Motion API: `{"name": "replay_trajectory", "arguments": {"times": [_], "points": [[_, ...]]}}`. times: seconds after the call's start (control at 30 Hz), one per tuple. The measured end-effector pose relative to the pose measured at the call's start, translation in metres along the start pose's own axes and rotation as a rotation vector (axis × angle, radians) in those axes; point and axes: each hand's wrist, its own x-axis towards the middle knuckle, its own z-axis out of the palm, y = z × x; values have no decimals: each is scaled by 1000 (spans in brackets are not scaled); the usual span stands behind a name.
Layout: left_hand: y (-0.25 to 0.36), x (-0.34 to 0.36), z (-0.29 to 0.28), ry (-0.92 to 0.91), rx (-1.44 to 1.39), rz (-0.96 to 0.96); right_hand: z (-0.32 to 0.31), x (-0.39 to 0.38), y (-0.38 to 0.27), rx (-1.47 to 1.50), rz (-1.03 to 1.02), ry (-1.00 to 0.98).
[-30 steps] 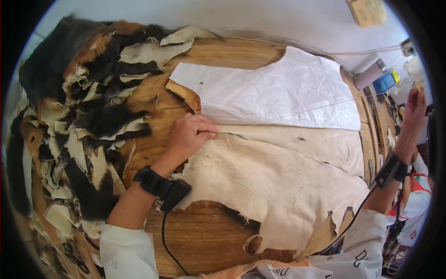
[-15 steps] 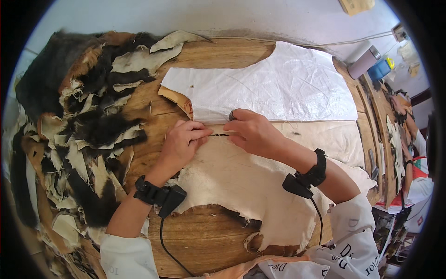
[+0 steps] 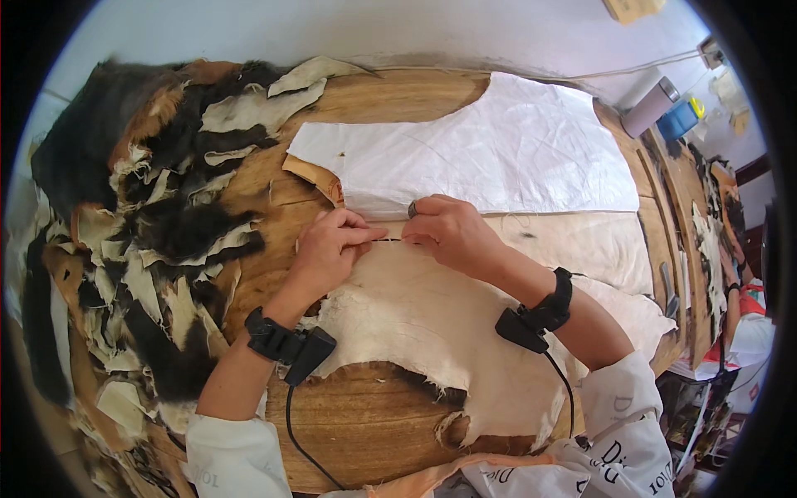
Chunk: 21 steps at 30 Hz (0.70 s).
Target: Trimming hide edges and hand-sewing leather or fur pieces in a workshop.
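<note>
A pale animal hide point(image 3: 415, 307), skin side up, spreads over the wooden table with ragged front edges. My left hand point(image 3: 332, 249) pinches the hide at the left end of a short dark slit or seam, its index finger stretched along it. Just right of that seam, my right hand point(image 3: 457, 236) has its thumb and fingertips closed together close to the hide; whatever they hold is too small to make out. A dark ring-like band circles one of its fingers. Beyond both hands lies a white sheet pattern piece point(image 3: 490, 158) with a curved cut-out, covering the far part of the hide.
Dark fur and hide scraps point(image 3: 158, 274) are heaped along the left side. Brown backing point(image 3: 315, 178) shows under the sheet's left corner. At the far right stand a tumbler point(image 3: 652, 108) and a blue container point(image 3: 681, 120). A co-worker's arm point(image 3: 730, 307) shows at the right.
My right hand has shifted slightly, its fingertips drawing together and curling closer to the seam. My left hand stays almost in place, its index finger reaching a little farther right.
</note>
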Motion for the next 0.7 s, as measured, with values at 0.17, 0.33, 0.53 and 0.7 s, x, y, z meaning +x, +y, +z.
{"name": "replay_trajectory", "arguments": {"times": [0.17,0.33,0.53,0.7], "points": [[-3,-3,-2,-9,1,0,-20,-13,-25,60,48,32],[1,-1,-3,-11,26,26,-73,-40,-77,299,94,-55],[0,-3,-4,-21,45,10,-102,-57,-89,569,43,8],[3,-1,-4,-7,48,11,-115,-68,-95,887,37,368]]}}
